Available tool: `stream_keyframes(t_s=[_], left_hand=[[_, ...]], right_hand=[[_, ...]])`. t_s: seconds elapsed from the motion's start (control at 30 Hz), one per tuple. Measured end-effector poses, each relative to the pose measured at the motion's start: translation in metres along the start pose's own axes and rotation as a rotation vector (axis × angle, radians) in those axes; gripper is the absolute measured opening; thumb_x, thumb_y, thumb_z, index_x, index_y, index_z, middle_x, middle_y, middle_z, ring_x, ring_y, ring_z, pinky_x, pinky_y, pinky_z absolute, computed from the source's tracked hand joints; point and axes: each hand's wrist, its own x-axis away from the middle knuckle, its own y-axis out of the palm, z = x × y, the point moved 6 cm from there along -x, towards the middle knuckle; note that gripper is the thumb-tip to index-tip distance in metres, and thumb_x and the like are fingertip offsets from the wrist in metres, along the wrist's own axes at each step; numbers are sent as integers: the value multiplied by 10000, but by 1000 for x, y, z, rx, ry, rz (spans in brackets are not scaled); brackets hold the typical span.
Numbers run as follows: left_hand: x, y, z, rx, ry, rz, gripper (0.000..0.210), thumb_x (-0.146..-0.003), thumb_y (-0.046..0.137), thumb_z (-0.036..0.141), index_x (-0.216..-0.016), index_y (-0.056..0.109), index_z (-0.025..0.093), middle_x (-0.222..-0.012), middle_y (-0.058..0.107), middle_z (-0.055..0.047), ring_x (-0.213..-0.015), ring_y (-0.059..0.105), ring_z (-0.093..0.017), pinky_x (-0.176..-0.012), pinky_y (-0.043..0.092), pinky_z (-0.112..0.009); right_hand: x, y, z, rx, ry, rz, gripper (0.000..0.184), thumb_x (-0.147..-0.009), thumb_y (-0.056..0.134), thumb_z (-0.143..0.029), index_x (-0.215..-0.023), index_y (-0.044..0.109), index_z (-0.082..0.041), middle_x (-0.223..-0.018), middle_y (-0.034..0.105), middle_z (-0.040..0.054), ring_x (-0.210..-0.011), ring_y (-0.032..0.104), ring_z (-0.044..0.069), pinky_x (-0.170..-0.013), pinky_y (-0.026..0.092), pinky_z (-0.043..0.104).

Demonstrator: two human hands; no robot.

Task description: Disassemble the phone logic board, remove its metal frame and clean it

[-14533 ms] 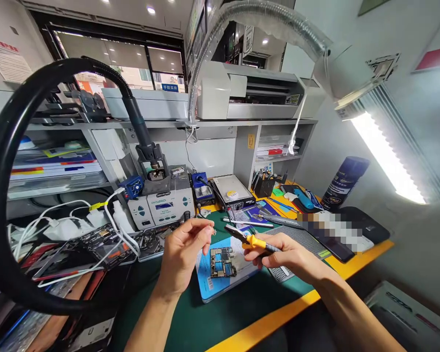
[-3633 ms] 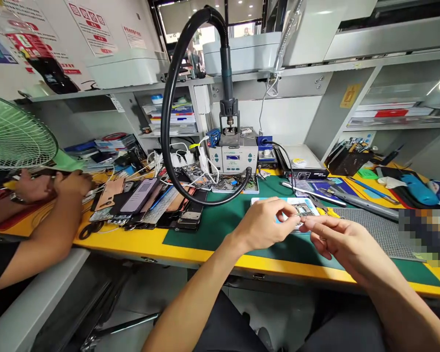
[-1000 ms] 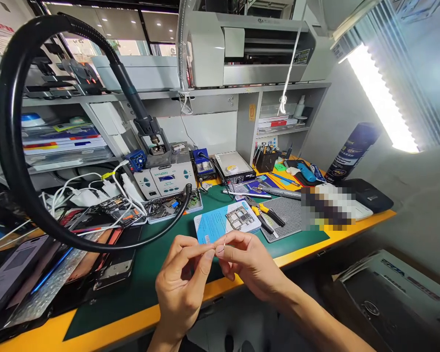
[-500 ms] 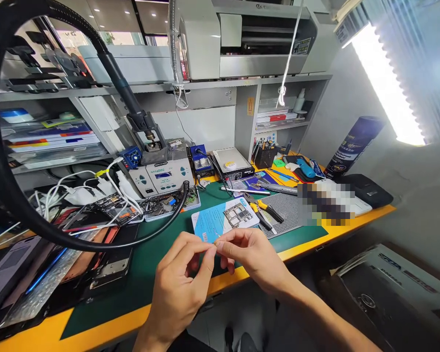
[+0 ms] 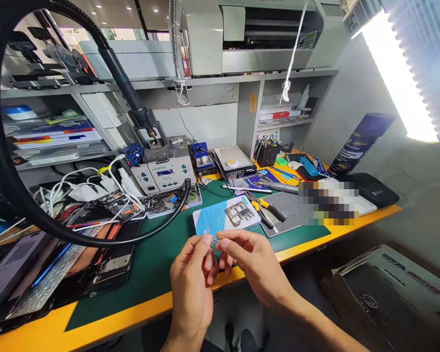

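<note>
Over the front of the green mat (image 5: 157,266), my left hand (image 5: 193,278) is closed in a pinch, thumb against fingertip. Facing it, my right hand (image 5: 255,264) also pinches, its fingertips almost meeting the left ones. Between them is a tiny thin piece (image 5: 214,239), too small to name and mostly covered by the fingers. Just behind the fingertips lies a flat blue-and-white box (image 5: 214,215) with a circuit board pictured on it. To its right, pliers with yellow-and-black handles (image 5: 272,209) rest on a grey perforated mat (image 5: 293,210).
A black hose (image 5: 132,240) loops across the left side, in front of a hot-air station (image 5: 163,173). Phone parts and bubble wrap (image 5: 55,276) crowd the left. A spray can (image 5: 359,144) stands at the right, beneath a bright lamp (image 5: 399,73).
My left hand has turned more upright and shifted right, its thumb now higher at the pinch. My right hand keeps its pinch. The camera view has shifted slightly.
</note>
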Motion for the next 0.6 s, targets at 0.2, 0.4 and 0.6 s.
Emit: stream_keyframes(t_s=[0.2, 0.4, 0.6], left_hand=[[1, -4, -6, -17, 20, 9, 358, -742, 841, 448, -670, 616, 179, -556, 441, 68, -499, 424, -70, -436, 336, -179], [-1, -1, 3, -93, -5, -92, 380, -752, 791, 529, -748, 680, 165, -585, 496, 33, -511, 450, -96, -414, 312, -198], [-13, -6, 17, -268, 44, -140, 378, -743, 840, 503, -762, 717, 146, -559, 475, 45, -492, 395, -71, -431, 310, -192]], right_hand=[[0, 1, -4, 92, 16, -30, 265, -782, 822, -397, -802, 773, -137, -582, 657, -9, -553, 580, 114, -572, 487, 232], [-1, -6, -6, 202, 8, 5, 275, -822, 760, -400, -771, 709, -135, -576, 654, -5, -532, 589, 112, -565, 480, 228], [-2, -6, -3, 210, 23, -13, 226, -819, 728, -344, -745, 683, -134, -571, 641, -3, -522, 586, 114, -539, 500, 225]])
